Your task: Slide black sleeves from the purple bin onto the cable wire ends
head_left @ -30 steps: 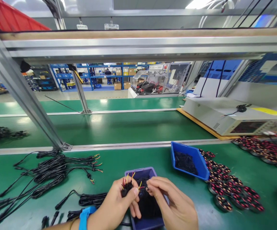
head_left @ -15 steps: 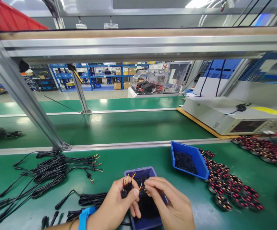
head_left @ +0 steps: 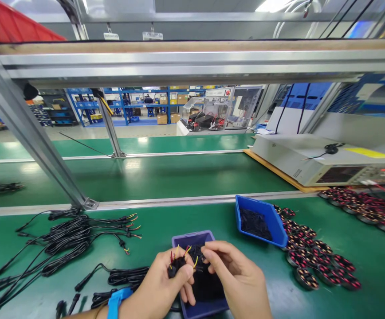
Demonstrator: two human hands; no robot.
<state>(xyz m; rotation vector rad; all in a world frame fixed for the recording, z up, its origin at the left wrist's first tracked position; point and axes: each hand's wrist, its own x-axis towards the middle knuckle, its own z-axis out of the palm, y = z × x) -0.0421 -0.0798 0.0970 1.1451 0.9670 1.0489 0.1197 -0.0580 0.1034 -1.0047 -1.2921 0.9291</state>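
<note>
Over a purple bin (head_left: 192, 234) holding small black parts, my left hand (head_left: 169, 279) is closed around a bunch of black cable ends (head_left: 177, 266) with bared red and yellow wires sticking up. A blue band circles the left wrist. Just right of the bunch, my right hand (head_left: 237, 277) pinches with thumb and index finger close to a yellow wire; what sits between the fingertips is too small to make out.
Coiled black cables (head_left: 69, 239) lie on the green bench at left. A blue bin (head_left: 280, 230) of black parts stands at right, beside many round copper coils (head_left: 307, 279). Behind them is a grey instrument (head_left: 312, 155). A metal-framed shelf (head_left: 192, 66) spans above.
My right hand has risen slightly, its pinching fingertips staying near the wires. My left hand keeps its hold. The whole view has shifted a little.
</note>
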